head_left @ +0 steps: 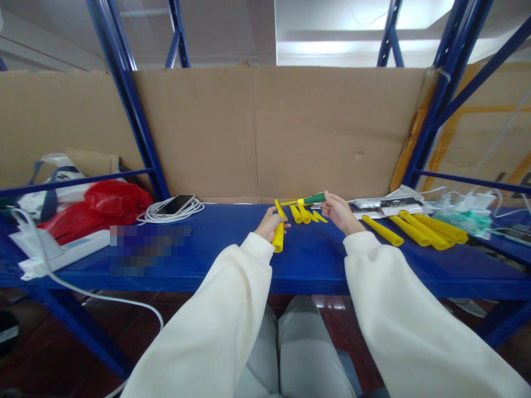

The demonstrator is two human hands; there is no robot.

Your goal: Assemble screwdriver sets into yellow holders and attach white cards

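My left hand (270, 222) is closed around a yellow tapered tube (278, 241), its wide end toward me and its thin end up. In my right hand (337, 211) is a slim tool with a green and yellow handle (312, 199), gripped by its right end. The tool points left, and its thin tip reaches the upper part of the tube; whether they touch I cannot tell. Just behind, between my hands, lie short yellow tube pieces (305, 214) and small pointed yellow offcuts (318, 216) on the blue table (307, 260).
Several longer yellow tubes (418, 231) lie at the right near white packets (400, 206). On the left are a phone (177, 204) on a coiled white cable (199, 208), a red bag (116, 202) and a white power strip (78, 253). Cardboard (199, 132) stands behind, between blue posts.
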